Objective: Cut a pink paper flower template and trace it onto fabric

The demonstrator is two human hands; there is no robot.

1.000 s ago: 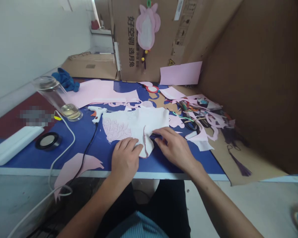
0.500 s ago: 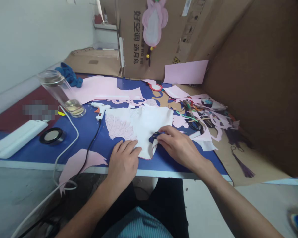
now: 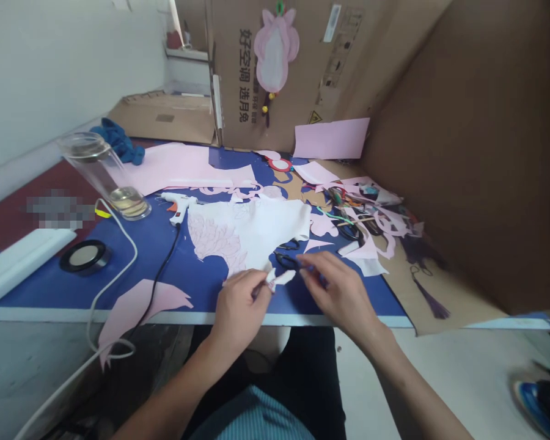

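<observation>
A white cloth lies on the table, with pink petal-like shapes outlined on its left part. Its near edge is bunched up, and my left hand pinches that crumpled edge between thumb and fingers. To the right, my right hand is off the cloth, its curved fingers apart with nothing visible between them. Its fingertips are close to the black handles of scissors, which lie at the cloth's right side; whether they touch is unclear. The scissors' blades are hidden.
Left of the cloth are a white glue gun, a glass bottle, a tape roll and a white power strip. Pink scraps and tools pile up at right. A cardboard wall rises behind them.
My right hand has let go of the cloth's edge and moved a little right and down. My left hand has gone from lying flat to pinching the near edge, now folded up.
</observation>
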